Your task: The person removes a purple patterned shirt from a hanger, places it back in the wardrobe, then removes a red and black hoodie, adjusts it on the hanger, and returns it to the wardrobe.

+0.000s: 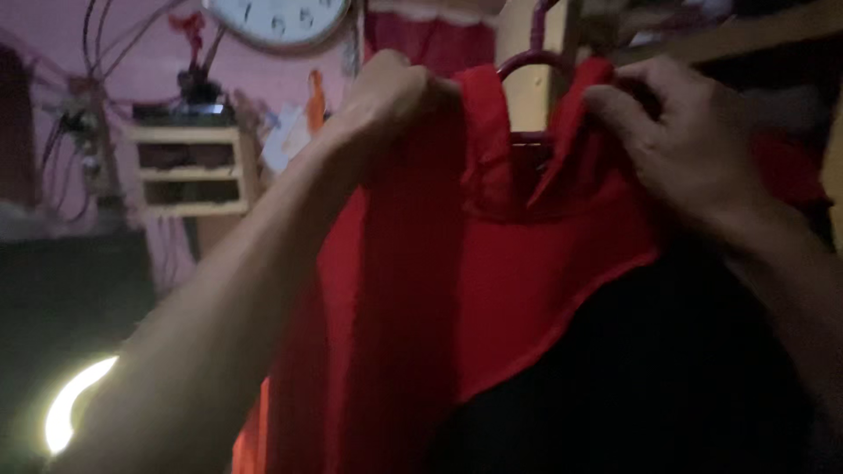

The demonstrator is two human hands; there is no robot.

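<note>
We judge the red garment [492,290] light, limp — left hand [391,96] and right hand [676,145] each pinch a shoulder, hanger [531,61] between them, the best hold.

Between my fingers [386,88] I am gripping matt red cloth [518,263], smooth and thin; a glossy pink plastic hanger [531,60] is curving just above them, pale bare-wood shelves [189,171] standing beyond.

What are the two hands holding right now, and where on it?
Both hold the red garment on a pink hanger: the left hand grips the shoulder edge beside the collar, the right hand the other shoulder.
</note>
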